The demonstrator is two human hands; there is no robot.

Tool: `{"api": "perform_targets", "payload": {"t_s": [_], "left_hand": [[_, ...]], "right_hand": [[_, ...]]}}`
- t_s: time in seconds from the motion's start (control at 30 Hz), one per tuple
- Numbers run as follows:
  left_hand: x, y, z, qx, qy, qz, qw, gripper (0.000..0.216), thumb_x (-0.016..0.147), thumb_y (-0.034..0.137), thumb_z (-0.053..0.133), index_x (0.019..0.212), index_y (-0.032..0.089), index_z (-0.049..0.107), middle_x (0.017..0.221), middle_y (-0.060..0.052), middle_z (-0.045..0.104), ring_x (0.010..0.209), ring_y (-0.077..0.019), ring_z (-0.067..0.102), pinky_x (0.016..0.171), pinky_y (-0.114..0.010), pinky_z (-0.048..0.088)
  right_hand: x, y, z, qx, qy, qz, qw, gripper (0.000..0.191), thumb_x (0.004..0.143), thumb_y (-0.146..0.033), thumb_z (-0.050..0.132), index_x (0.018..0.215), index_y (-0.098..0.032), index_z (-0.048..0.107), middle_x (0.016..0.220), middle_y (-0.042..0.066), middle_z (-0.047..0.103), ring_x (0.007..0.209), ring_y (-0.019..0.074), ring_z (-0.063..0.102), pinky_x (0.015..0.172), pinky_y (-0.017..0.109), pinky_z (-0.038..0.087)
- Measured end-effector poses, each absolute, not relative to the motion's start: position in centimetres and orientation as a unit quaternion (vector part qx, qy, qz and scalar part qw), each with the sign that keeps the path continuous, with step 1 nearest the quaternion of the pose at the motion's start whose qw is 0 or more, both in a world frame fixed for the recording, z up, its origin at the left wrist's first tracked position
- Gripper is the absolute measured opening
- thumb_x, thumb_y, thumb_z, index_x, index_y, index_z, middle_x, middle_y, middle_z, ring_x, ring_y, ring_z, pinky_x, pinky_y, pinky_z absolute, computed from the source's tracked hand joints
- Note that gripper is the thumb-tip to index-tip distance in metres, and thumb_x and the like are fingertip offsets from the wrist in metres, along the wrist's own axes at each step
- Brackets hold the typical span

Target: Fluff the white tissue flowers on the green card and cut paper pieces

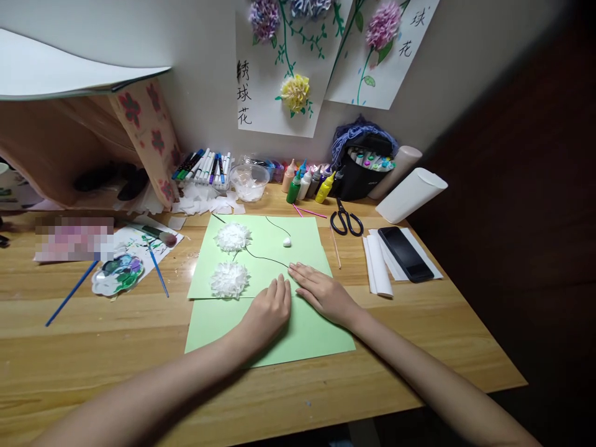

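Note:
Two overlapping light green paper sheets lie on the table, an upper sheet [305,233] and a lower sheet [214,329]. On the upper sheet's left side are two ruffled white paper flowers, a far flower [233,237] and a near flower [230,279]. A thin black curved line [267,257] runs from them towards my right fingertips. Close to the right lies a small white lump [287,243]. My right hand [323,295] rests flat on the paper, fingers stretched out. Beside it, my left hand [272,304] is curled down on the paper; whatever its fingers hold is hidden.
Black-handled scissors [346,220], paint bottles [305,184] and a clear bowl [250,183] stand behind the paper. At right are a phone [406,254] and a white container [412,195]. Leftward lie a paint palette [118,273], brushes and torn white paper [200,202].

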State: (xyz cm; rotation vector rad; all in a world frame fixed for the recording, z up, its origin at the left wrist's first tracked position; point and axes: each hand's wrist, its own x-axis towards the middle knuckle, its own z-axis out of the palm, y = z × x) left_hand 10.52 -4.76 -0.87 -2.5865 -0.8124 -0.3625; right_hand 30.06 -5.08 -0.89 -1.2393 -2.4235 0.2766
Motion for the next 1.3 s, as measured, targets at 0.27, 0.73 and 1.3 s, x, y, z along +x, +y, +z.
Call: {"api": "perform_targets", "payload": {"t_s": [0.27,0.73,1.3], "left_hand": [[10.6,-4.8,-0.9,-0.936,-0.297,-0.096,0.162,0.04,0.083,0.003,0.038,0.117,-0.004,0.058,0.116,-0.026,0.062,0.097,-0.028,0.065,0.068,-0.031,0.054],[10.5,-4.7,-0.1,-0.942,-0.288,-0.064,0.16,0.043,0.084,0.003,0.034,0.119,-0.003,0.058,0.118,-0.024,0.061,0.097,-0.0262,0.066,0.066,-0.028,0.053],[10.8,-4.9,0.1,-0.945,-0.316,-0.041,0.073,0.043,0.086,0.002,0.032,0.123,-0.006,0.051,0.123,-0.031,0.055,0.1,-0.0281,0.063,0.066,-0.031,0.053]], "right_hand": [[31.0,-4.9,-0.2,-0.458,-0.851,0.171,0.193,0.057,0.098,-0.027,0.031,0.149,-0.024,0.006,0.153,0.006,0.023,0.14,0.0172,0.026,0.112,0.043,0.033],[31.1,-6.0,-0.6,-0.448,-0.874,0.133,0.13,0.053,0.098,-0.034,0.031,0.148,-0.025,0.017,0.151,0.006,0.03,0.14,0.0209,0.025,0.112,0.05,0.029],[30.7,-6.0,-0.1,-0.461,-0.876,0.112,0.084,0.069,0.093,-0.049,0.039,0.149,-0.027,0.006,0.153,0.005,0.025,0.143,0.0276,0.014,0.112,0.06,0.018]]}}
